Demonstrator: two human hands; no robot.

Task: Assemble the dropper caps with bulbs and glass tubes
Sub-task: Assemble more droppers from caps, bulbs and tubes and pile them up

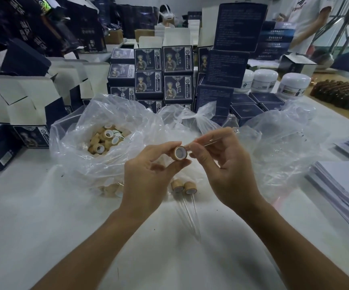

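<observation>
A white-covered work table [44, 227] fills the view, with both forearms reaching in from six o'clock. At eleven o'clock from the hands, an open clear plastic bag [98, 130] holds a heap of loose bamboo-coloured dropper caps [104, 141]. Stacked dark blue product boxes [163, 74] stand at twelve o'clock, and white jars [265, 79] sit at one o'clock.

At the centre, the left hand [148, 172] holds one bamboo cap [180, 153] between thumb and fingertips, pinching its round side wall, the open white-lined end facing the camera. The wrist is bent back, fingers curled upward.

The right hand [223, 164] pinches a clear glass tube [217, 139] between thumb and forefinger. The tube slants up toward two o'clock, its lower end just beside the cap's rim. Whether it has entered the cap cannot be told. The other fingers curl loosely below.

Just below the hands, at six o'clock, two finished droppers [187, 195] lie side by side on the table, glass tips pointing toward the person.

The glass tube is likely light, stiff, slippery and easily snapped, so it is best held near the end being inserted and pushed straight. The cap looks light and rigid; its side wall gives a firm hold.
</observation>
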